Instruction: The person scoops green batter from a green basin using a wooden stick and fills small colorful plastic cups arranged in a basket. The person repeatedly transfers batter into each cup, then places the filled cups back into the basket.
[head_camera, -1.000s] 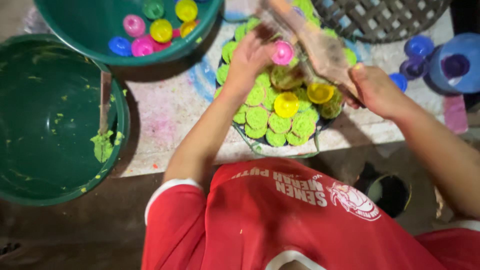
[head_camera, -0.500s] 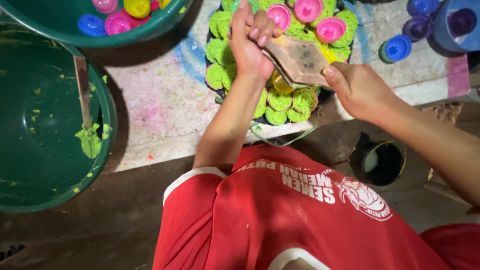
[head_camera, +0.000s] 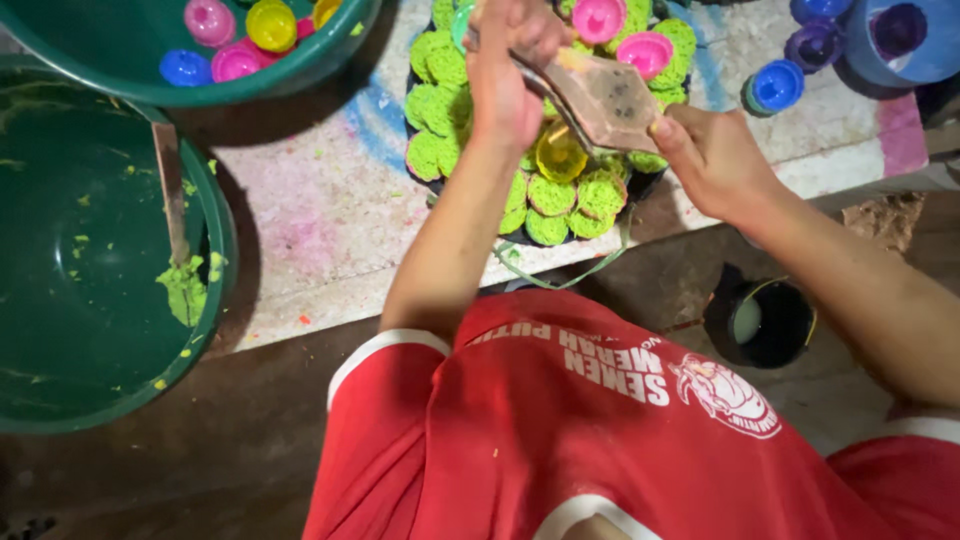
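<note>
Paint-stained bench (head_camera: 300, 230), pretty messy, with green tubs (head_camera: 90, 280) set at the left. Over a tray of green cakes (head_camera: 440, 150), a brown scraper (head_camera: 610, 100) is gripped by the right hand (head_camera: 715, 160); the left hand (head_camera: 505, 70) is clenched around its other end.

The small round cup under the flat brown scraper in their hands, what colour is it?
Yellow: the small round cup shows clearly in the head view, sitting among green cakes.

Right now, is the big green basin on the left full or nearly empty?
Nearly empty. The big green basin shows its bare bottom, with only a green paste clump and a stick at its rim.
</note>
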